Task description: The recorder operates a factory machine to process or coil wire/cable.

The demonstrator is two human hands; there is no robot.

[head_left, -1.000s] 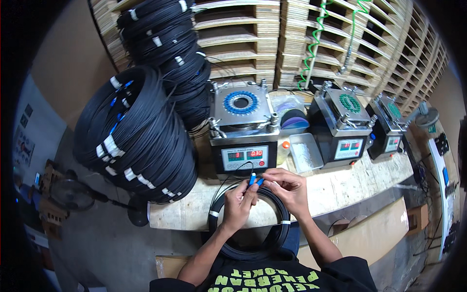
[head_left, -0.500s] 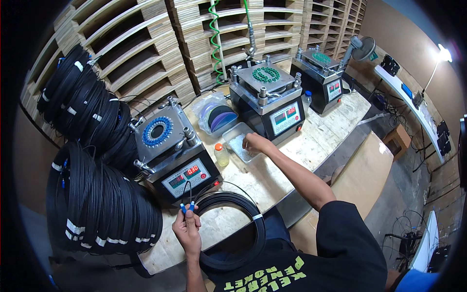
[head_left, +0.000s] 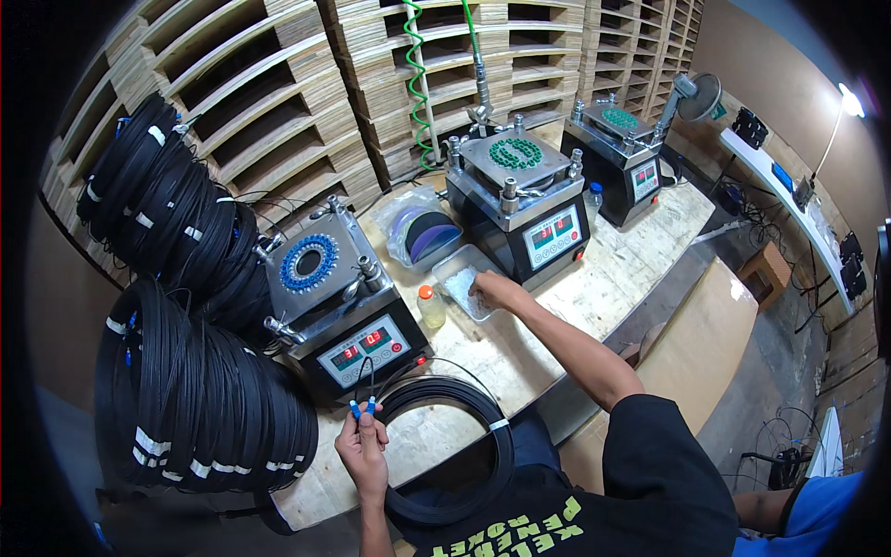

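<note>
Resting at six o'clock, the black cable coil [head_left: 502, 464] lies close, likely for slack — at seven, the left hand [head_left: 364, 450] clamps its grip on two blue connectors [head_left: 355, 409], apparently leaving tips exposed. At one o'clock from it, the right hand [head_left: 499, 292] dips into a handy tray [head_left: 483, 317]; I cannot tell its grip's closure.

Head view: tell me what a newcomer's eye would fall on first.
Probably the tall stacks of black cable coils at the left. Next, three dark machines line the wooden table, the nearest topped by a blue ring, the others by green rings. In front, the left hand holds two blue plugs, while the right hand is at a tray.
</note>
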